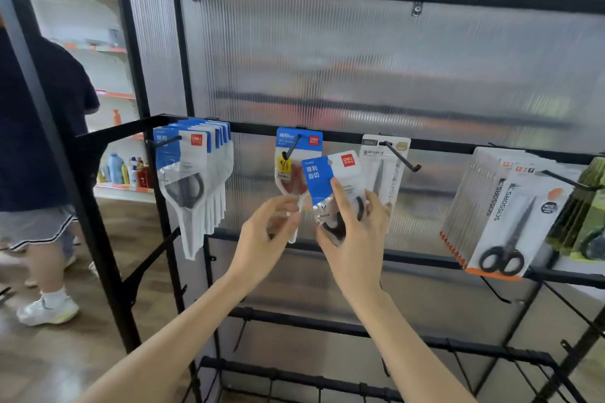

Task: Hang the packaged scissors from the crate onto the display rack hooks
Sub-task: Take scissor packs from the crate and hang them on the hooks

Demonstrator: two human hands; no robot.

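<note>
My right hand (352,235) grips a packaged pair of scissors (330,180) with a blue and white card, held tilted in front of the display rack (360,137). Its hang hole is just right of a black hook (291,149) that carries one similar pack (296,144). My left hand (266,234) is beside the held pack with fingers curled, touching the lower part of the hanging pack; whether it pinches it is unclear. Several like packs (193,173) hang on the left hook. The crate is out of view.
A hook (401,155) to the right holds a slim scissor pack (383,170). Farther right hang white-and-orange scissor packs (510,219) and green packs (586,213). A person (39,154) stands at left by shelves. Black wire bars (327,330) run below.
</note>
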